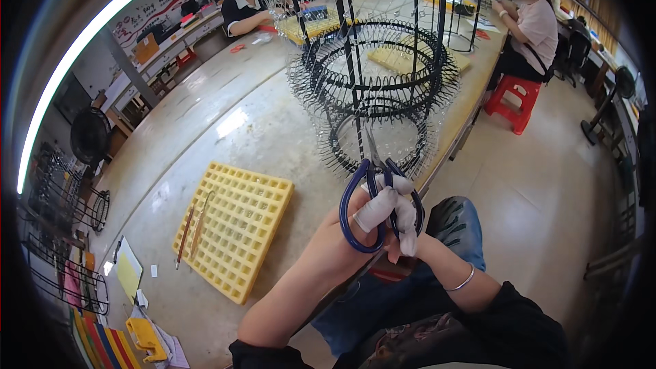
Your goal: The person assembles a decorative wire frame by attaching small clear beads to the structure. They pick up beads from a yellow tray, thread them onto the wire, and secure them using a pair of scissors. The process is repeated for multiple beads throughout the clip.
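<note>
A pair of scissors (372, 158) with dark blue loop handles points away from me, blades together. My left hand (352, 222) is closed at the left loop, a white-covered digit lying across the handle. Against it, my right hand (408, 222) is closed at the other loop, with white covers on its fingers too. The hands overlap, so I cannot see whether anything small is pinched between them. Just beyond the blade tips stands a black wire frame (372, 89), its rings hung with many small hooks and clear beads.
Left of my arms lies a yellow gridded tray (239, 229) with two thin tools (193, 232) on it. A yellow tape dispenser (145, 340) and coloured folders sit at lower left. Two people work across the table (171, 184); a red stool (514, 104) stands at right.
</note>
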The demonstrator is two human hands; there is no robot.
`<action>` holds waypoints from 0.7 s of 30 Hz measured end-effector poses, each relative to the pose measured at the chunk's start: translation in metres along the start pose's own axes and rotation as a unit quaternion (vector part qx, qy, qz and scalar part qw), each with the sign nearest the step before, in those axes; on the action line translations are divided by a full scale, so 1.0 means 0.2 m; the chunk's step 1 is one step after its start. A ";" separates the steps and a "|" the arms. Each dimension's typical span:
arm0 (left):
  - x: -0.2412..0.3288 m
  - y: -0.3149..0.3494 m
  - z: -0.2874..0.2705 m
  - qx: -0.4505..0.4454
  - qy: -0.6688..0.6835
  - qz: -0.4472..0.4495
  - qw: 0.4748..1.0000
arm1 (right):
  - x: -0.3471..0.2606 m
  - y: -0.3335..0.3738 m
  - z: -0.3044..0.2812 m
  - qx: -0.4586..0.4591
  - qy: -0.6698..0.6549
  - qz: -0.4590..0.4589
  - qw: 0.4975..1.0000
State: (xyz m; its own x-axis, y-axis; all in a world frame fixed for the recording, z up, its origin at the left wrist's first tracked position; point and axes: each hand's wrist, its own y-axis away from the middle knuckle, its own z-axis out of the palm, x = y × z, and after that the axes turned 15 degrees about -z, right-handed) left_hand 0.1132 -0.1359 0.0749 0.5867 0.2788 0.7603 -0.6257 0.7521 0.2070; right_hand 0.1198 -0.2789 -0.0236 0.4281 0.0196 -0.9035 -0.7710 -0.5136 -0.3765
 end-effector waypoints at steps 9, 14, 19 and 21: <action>0.00 -0.05 -0.04 0.027 -0.026 0.036 0.999 | 0.02 0.02 -0.02 -0.026 0.018 0.030 0.999; 0.01 -0.05 -0.03 0.005 -0.006 0.034 0.999 | 0.01 0.02 -0.02 -0.047 0.005 0.077 0.996; 0.03 -0.05 -0.03 0.009 0.011 0.013 1.000 | 0.10 0.04 -0.02 -0.060 0.023 0.063 0.996; 0.03 -0.05 -0.03 0.002 0.026 0.012 1.000 | 0.12 0.04 -0.02 -0.067 0.012 0.055 0.996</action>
State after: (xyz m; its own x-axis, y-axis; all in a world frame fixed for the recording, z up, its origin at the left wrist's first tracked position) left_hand 0.1257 -0.1382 0.0736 0.5972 0.3283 0.7318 -0.6422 0.7424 0.1910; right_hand 0.1250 -0.2857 -0.0476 0.3563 -0.0630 -0.9323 -0.7452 -0.6210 -0.2428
